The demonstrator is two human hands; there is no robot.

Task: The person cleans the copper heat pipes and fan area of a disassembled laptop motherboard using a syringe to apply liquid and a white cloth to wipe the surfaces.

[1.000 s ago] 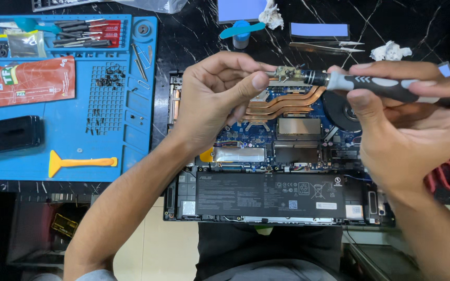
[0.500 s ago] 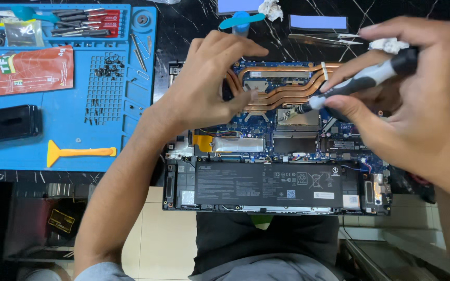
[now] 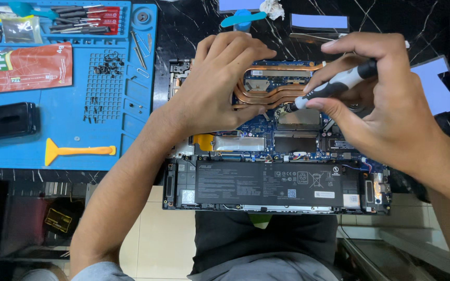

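An opened laptop (image 3: 277, 187) lies bottom-up on the dark table, showing its black battery and blue circuit board. Copper heat pipes (image 3: 266, 91) run across its upper half. My left hand (image 3: 214, 88) rests on the board's left part, fingers curled over the pipes and holding nothing. My right hand (image 3: 376, 99) grips a black and grey screwdriver (image 3: 334, 86). Its tip points down-left and touches the board next to the copper pipes.
A blue work mat (image 3: 63, 125) lies to the left with several small screws (image 3: 108, 60), a yellow pry tool (image 3: 76, 151), a red packet (image 3: 24, 67), a black case (image 3: 3, 120) and a screwdriver bit set (image 3: 79, 21). Pale blue pads (image 3: 319, 22) lie behind the laptop.
My right hand brought the screwdriver down from mid-air, where my left fingers pinched its tip, to the board beside the heat pipes. My left hand let go and settled on the laptop.
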